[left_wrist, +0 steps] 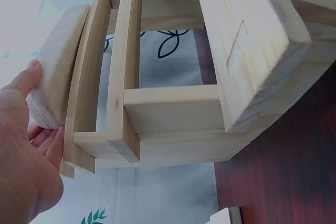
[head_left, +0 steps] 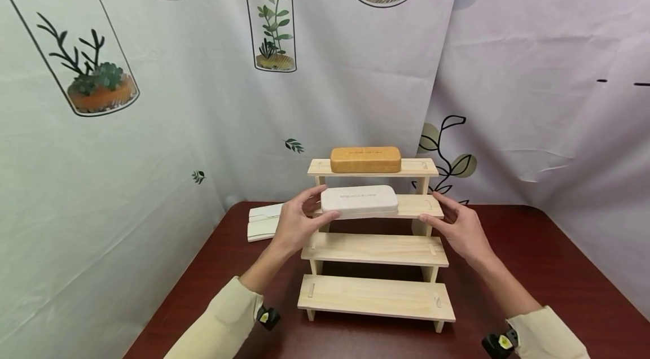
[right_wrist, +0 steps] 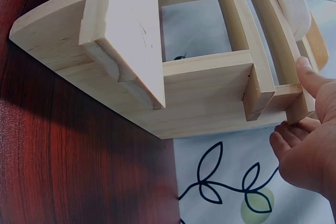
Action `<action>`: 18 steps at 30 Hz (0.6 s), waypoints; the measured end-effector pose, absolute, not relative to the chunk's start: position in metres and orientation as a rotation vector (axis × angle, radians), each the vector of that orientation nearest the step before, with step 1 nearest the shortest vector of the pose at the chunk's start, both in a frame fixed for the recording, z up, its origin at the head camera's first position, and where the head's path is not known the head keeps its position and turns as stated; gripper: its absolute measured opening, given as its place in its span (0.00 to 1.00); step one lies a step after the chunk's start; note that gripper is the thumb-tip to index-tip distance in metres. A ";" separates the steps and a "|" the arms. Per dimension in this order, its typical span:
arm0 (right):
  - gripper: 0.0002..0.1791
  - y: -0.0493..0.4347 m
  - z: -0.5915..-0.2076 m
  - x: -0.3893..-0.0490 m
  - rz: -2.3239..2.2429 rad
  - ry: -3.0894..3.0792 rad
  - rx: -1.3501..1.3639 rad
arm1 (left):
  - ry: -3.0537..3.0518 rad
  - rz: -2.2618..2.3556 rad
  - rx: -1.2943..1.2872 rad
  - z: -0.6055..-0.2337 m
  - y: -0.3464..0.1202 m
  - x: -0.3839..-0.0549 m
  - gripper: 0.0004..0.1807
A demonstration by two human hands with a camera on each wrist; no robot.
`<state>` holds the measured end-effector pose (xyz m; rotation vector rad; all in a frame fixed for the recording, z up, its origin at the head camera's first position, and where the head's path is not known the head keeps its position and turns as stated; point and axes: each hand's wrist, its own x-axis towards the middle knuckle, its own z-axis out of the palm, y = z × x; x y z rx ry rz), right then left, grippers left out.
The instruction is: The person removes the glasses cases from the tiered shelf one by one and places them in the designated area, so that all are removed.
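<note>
A white glasses-type case (head_left: 359, 201) lies over the left part of the second shelf from the top of a wooden step rack (head_left: 376, 296). My left hand (head_left: 297, 220) grips the left end of the case, thumb in front and fingers behind. In the left wrist view the thumb presses on the case (left_wrist: 59, 61), with fingertips close to the shelf edge. My right hand (head_left: 463, 230) pinches the right end of that same shelf between thumb and fingers. On the top shelf sits a mustard-yellow case (head_left: 365, 160) of similar shape.
The rack stands on a dark red table (head_left: 513, 252). Behind its left side lie flat white pieces (head_left: 263, 222). A pale printed curtain (head_left: 355, 93) hangs behind and beside the table.
</note>
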<state>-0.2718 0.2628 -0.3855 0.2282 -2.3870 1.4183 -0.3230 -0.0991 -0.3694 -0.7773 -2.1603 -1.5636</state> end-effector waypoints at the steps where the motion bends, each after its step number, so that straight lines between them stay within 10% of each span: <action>1: 0.45 0.263 -0.386 -0.272 1.416 -2.388 0.228 | -2.157 -1.564 -0.778 -0.369 -0.100 -0.323 0.37; 18: 0.45 0.263 -0.385 -0.271 1.419 -2.401 0.212 | -2.141 -1.550 -0.775 -0.369 -0.119 -0.318 0.37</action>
